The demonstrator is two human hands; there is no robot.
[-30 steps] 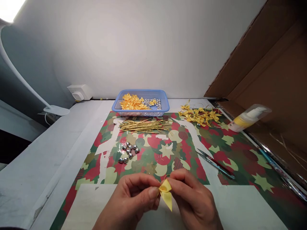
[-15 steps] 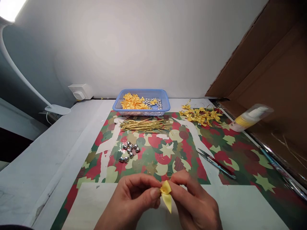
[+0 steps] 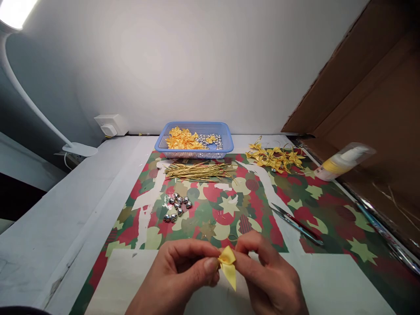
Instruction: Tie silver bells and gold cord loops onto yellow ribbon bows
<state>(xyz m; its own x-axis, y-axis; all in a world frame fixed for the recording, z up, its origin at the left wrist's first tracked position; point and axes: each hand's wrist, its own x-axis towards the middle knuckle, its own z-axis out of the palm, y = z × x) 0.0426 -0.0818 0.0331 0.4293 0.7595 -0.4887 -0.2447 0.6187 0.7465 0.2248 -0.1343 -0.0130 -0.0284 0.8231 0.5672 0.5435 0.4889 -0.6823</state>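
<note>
A small yellow ribbon bow [image 3: 227, 261] is pinched between both hands near the front edge, one pointed tail hanging down. My left hand [image 3: 183, 273] grips its left side with thumb and forefinger. On the other side, my right hand [image 3: 267, 271] has its fingers closed against the bow; its fingertips are partly hidden. A thin gold loop [image 3: 232, 238] shows just above the right fingers. Beyond the hands lie several silver bells [image 3: 180, 200] and a bundle of gold ties [image 3: 198, 171].
A blue basket [image 3: 194, 154] holds yellow bows and silver bells. Finished-looking bows with gold loops [image 3: 277, 158] lie at the back right. Scissors [image 3: 298, 225] rest right of centre, near a spray bottle [image 3: 341, 162]. A lamp base [image 3: 79, 149] is at left, cardboard [image 3: 367, 87] at right.
The bow has turned slightly between the fingers, and its tail points a little more to the right. My right hand has shifted slightly; both hands keep their hold.
</note>
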